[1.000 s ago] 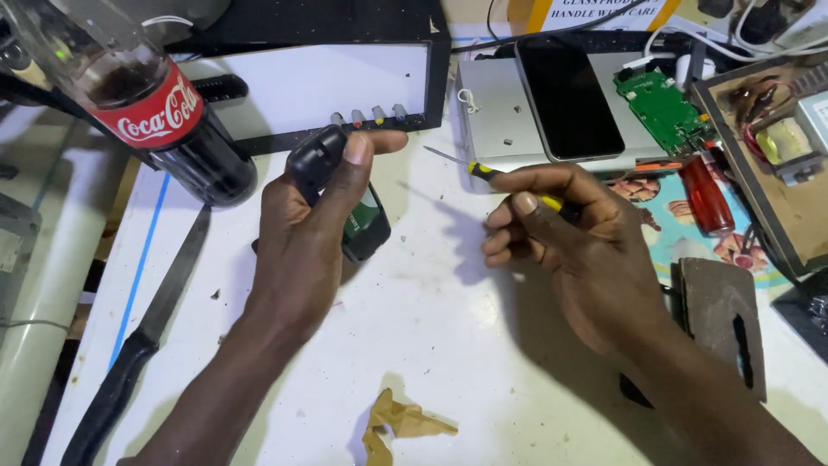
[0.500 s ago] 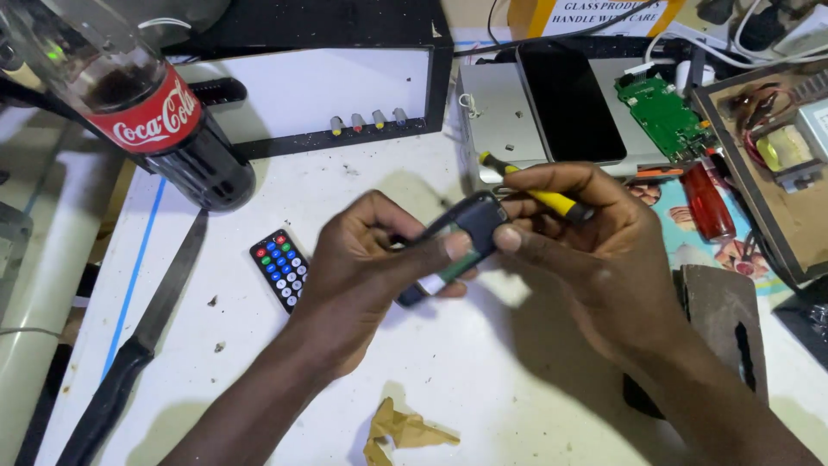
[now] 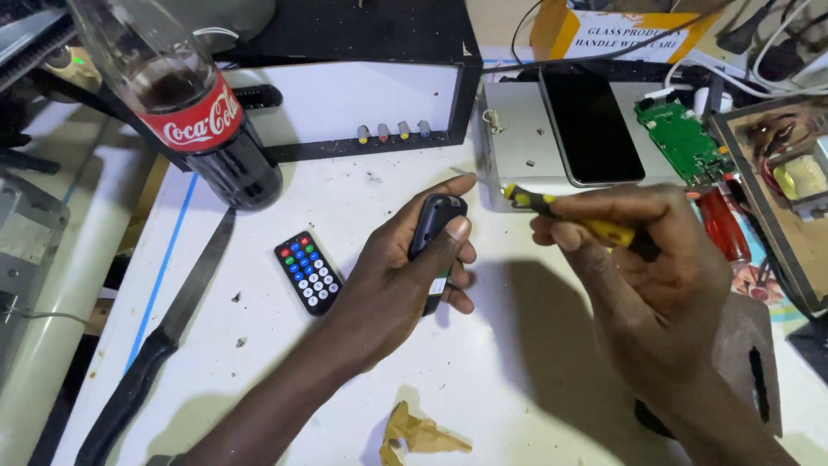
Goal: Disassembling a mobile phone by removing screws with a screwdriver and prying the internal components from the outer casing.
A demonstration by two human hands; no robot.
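My left hand [image 3: 405, 267] grips a small black device [image 3: 435, 223] with a green edge, held upright over the white table [image 3: 517, 362]. My right hand [image 3: 642, 267] holds a yellow and black screwdriver [image 3: 578, 220], its thin tip pointing left toward the top of the device. A small black remote with coloured buttons [image 3: 308, 272] lies on the table just left of my left hand.
A dark soda bottle [image 3: 185, 112] stands at the back left. A long black knife [image 3: 164, 345] lies along the left edge. A phone [image 3: 591, 121], a green circuit board [image 3: 686, 138] and a red tool [image 3: 723, 226] sit at the back right. Crumpled brown paper [image 3: 418, 431] lies near the front.
My hands have drawn apart. The left hand has moved the black device left and upright, and the right hand has lifted the screwdriver off it, tip still aimed at the device.
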